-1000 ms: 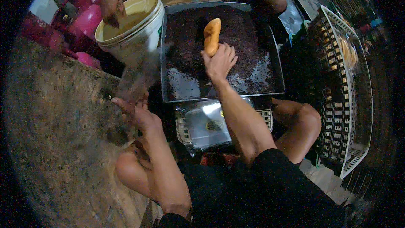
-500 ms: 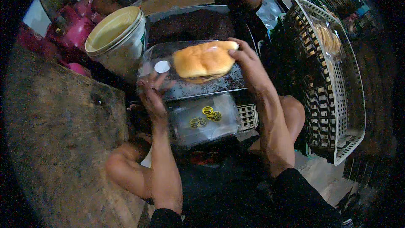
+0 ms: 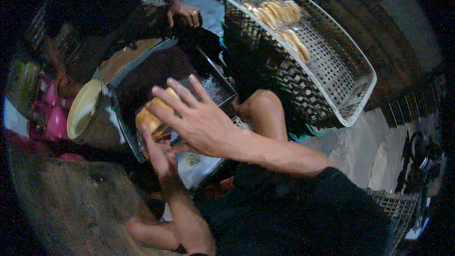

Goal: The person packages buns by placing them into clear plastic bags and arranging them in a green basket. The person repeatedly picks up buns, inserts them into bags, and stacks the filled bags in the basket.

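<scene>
A golden-brown bread loaf [image 3: 150,119] in a clear plastic wrap is between my two hands, above the dark metal tray. My left hand [image 3: 160,155] grips it from the near side. My right hand [image 3: 192,121] lies across its top and right side with the fingers stretched and spread, covering much of the loaf. Below my hands, a clear plastic sheet or bag with round yellow-and-black stickers [image 3: 193,160] shows in part.
A white plastic crate [image 3: 332,73] holding several wrapped breads [image 3: 279,12] stands at the right. The dark tray [image 3: 218,73] lies ahead, a pale bucket [image 3: 87,109] at its left. Another person's hand [image 3: 185,14] rests beyond it. A wooden board [image 3: 71,194] is at lower left.
The view has turned to the right, bringing more of the crate in. My left hand has closed on the loaf. My right hand has gone from holding its right end to lying spread over it.
</scene>
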Demonstrator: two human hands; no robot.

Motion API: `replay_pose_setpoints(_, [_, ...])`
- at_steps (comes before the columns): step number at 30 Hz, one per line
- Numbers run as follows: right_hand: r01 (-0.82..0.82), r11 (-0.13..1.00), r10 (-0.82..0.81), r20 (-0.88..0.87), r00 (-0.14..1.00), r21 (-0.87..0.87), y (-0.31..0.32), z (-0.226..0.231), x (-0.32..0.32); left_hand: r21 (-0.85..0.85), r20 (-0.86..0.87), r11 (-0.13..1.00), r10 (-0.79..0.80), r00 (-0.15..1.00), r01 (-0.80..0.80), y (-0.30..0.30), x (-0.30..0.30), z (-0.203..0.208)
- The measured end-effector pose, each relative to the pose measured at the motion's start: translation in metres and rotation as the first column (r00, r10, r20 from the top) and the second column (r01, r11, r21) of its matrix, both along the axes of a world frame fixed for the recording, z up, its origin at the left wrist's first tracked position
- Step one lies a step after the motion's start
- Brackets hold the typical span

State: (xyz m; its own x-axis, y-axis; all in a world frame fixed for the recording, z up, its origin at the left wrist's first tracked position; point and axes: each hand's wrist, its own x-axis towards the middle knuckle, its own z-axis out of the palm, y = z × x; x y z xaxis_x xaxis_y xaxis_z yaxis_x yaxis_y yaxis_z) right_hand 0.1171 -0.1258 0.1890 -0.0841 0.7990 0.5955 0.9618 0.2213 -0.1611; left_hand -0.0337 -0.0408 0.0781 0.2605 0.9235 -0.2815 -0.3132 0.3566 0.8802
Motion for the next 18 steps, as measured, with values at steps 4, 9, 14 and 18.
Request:
replay_pose_setpoints(4, [0.240,0.924,-0.288,-0.128,0.949,-0.297,-0.004,0.051,0.077,0.307,0.297,0.906,-0.383,0.875,0.292,-0.019,0.043,0.072])
replay_pose_setpoints(9, [0.759,0.627,-0.691,0.326,0.645,-0.174,-0.053,0.091,0.294,-0.101,-0.698,0.798,-0.483,0.528,0.595,-0.020,-0.024,-0.006])
replay_pose_setpoints(14, [0.536,0.514,-0.687,0.052,0.725,-0.670,-0.113,0.017,0.464,-0.065,-0.825,0.844,-0.346,0.447,0.533,-0.086,-0.038,-0.040])
replay_pose_setpoints(18, [0.626,0.702,-0.639,0.090,0.764,-0.340,-0.015,0.012,0.388,-0.499,-0.479,0.815,-0.543,0.690,0.295,-0.152,-0.076,-0.027])
